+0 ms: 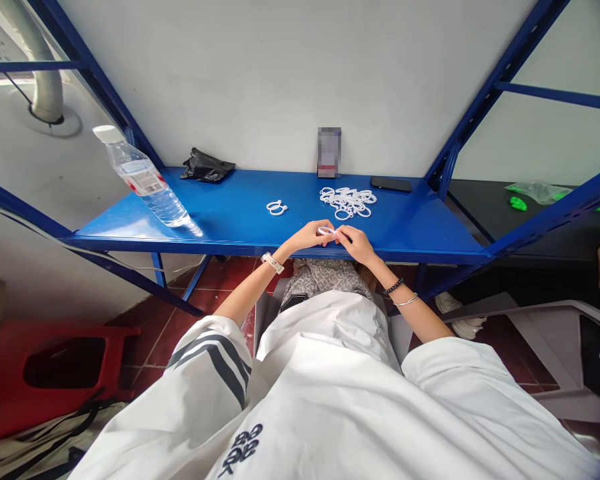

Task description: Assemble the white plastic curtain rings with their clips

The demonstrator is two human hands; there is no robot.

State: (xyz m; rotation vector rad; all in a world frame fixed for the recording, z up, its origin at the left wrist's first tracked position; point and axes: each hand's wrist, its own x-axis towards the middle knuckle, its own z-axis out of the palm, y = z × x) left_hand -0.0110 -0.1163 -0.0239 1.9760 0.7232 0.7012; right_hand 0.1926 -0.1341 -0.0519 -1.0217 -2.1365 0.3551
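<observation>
Both my hands meet at the front edge of the blue shelf (230,220). My left hand (309,236) and my right hand (356,243) pinch one white plastic ring (327,231) between their fingertips. Just beyond them lies a pile of several white rings (348,201). Two joined white rings (277,208) lie apart to the left of the pile.
A clear water bottle (143,178) lies tilted at the shelf's left end. A crumpled black bag (206,167), a small upright card (329,152) and a black phone (391,184) sit along the back wall. A red stool (55,367) stands on the floor, left. Green items (518,203) rest on the neighbouring dark shelf.
</observation>
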